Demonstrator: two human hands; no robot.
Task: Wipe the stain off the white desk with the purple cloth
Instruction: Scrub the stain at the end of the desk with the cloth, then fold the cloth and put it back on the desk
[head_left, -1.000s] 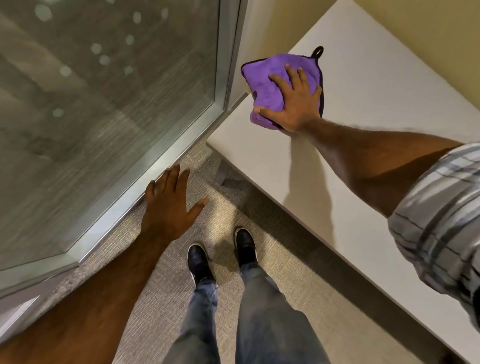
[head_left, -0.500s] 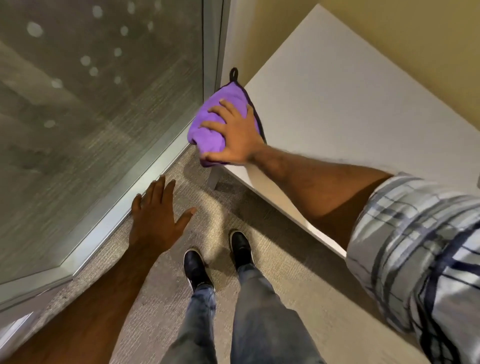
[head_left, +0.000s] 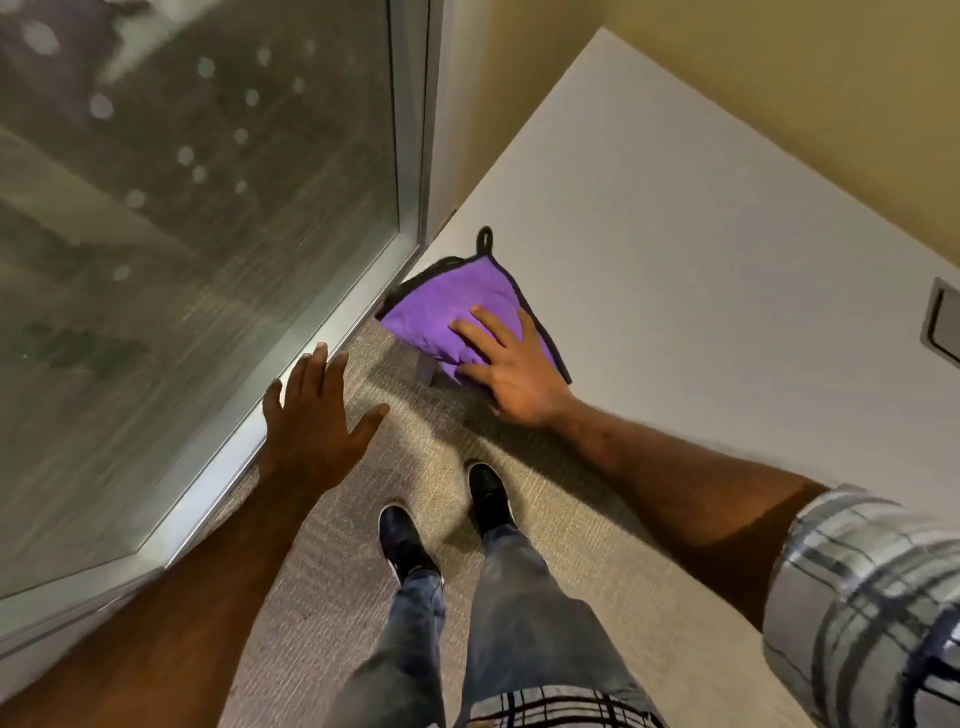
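The purple cloth (head_left: 447, 306), edged in black with a small black hanging loop, lies at the near left corner of the white desk (head_left: 675, 249) and partly overhangs its edge. My right hand (head_left: 511, 364) presses flat on the cloth, fingers spread over its lower right part. My left hand (head_left: 311, 415) hovers open above the carpet, fingers spread, holding nothing, close to the metal window frame. No stain shows on the visible desk surface.
A large glass pane with a metal frame (head_left: 332, 332) runs along the left. Beige carpet (head_left: 597, 545) and my two black shoes (head_left: 447, 519) are below. A yellow wall backs the desk. A grey recessed fitting (head_left: 943, 325) sits at the desk's right edge.
My right hand has swept the cloth from the desk's middle toward its near left corner, where it now overhangs the edge. The left hand stays open over the floor.
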